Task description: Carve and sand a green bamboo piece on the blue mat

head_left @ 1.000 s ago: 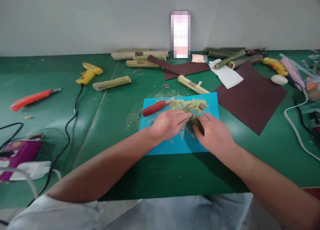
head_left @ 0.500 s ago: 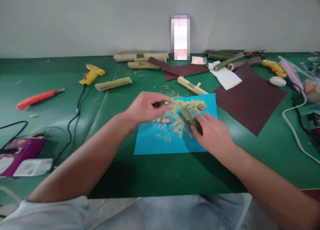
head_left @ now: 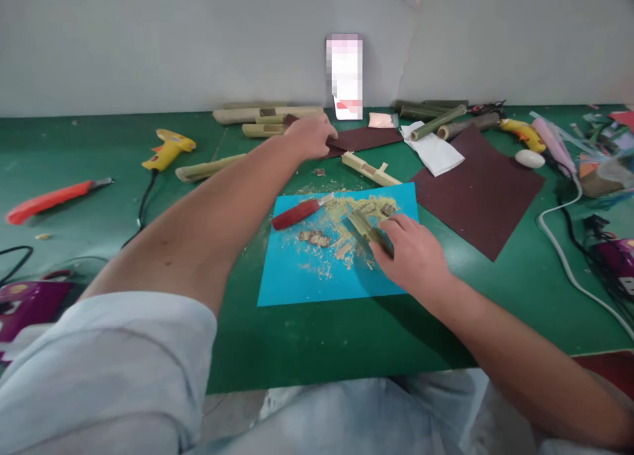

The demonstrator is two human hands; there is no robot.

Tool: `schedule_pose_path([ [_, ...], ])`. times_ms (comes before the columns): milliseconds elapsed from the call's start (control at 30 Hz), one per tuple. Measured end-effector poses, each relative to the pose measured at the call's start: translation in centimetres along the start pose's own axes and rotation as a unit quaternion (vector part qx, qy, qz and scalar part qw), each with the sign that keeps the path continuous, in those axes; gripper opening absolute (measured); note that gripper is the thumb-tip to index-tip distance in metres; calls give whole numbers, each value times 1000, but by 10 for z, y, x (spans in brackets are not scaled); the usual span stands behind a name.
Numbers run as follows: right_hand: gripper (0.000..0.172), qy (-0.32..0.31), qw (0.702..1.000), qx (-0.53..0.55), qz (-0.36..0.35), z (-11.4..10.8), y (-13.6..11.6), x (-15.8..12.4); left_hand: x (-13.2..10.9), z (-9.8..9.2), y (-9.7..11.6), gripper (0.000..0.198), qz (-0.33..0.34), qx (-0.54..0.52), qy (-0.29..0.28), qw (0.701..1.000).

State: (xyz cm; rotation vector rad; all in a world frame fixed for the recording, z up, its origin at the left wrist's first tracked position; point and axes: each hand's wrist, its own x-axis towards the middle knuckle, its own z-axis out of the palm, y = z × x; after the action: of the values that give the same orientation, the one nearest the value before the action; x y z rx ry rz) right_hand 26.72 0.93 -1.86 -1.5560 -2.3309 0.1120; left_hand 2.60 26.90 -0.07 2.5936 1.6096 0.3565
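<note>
My right hand (head_left: 413,253) is wrapped around a short green bamboo tube (head_left: 363,224), holding it slanted over the blue sheet (head_left: 297,283). My left hand (head_left: 313,137) is stretched out to the back of the table, its fingers bent down and closed on a narrow dark brown strip (head_left: 290,119); the fingertips are partly hidden. A red-handled knife (head_left: 297,214) lies on the left part of the blue sheet, its blade toward the pale shavings (head_left: 341,207). Brownish chips (head_left: 314,238) are scattered below it.
Behind the sheet lies a notched bamboo piece (head_left: 369,170). A large dark brown sheet (head_left: 488,197) and white paper (head_left: 436,152) are at right. Yellow glue guns (head_left: 169,149) with cords, an orange cutter (head_left: 54,201) and several bamboo tubes surround the work spot. A phone (head_left: 345,78) leans on the wall.
My left hand has let go of the red-handled knife, which now lies on the blue sheet, and has reached away to the brown strip. My right hand keeps the bamboo tube in place.
</note>
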Motion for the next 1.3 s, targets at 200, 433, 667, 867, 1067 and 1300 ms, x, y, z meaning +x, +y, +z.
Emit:
schedule_pose_path([
  [200, 27, 4, 1000, 13, -8, -4, 0, -1, -3, -1, -2, 18, -10, 72, -28, 997],
  [433, 31, 46, 995, 87, -13, -5, 2, -1, -45, -11, 10, 25, -22, 43, 132, 990],
  [667, 63, 39, 907, 418, 19, -7, -3, -3, -160, -29, 80, 21, 100, -61, 361, 925],
  [867, 75, 34, 859, 503, -86, 0, -5, -5, -212, -20, 121, 13, 83, -106, 358, 924],
  [1067, 49, 82, 873, 460, -136, -8, -8, -5, -214, -11, 128, 15, 115, -174, 349, 914],
  [1300, 40, 108, 886, 433, -130, -12, -5, -3, -215, -12, 126, 41, 206, -338, 233, 889],
])
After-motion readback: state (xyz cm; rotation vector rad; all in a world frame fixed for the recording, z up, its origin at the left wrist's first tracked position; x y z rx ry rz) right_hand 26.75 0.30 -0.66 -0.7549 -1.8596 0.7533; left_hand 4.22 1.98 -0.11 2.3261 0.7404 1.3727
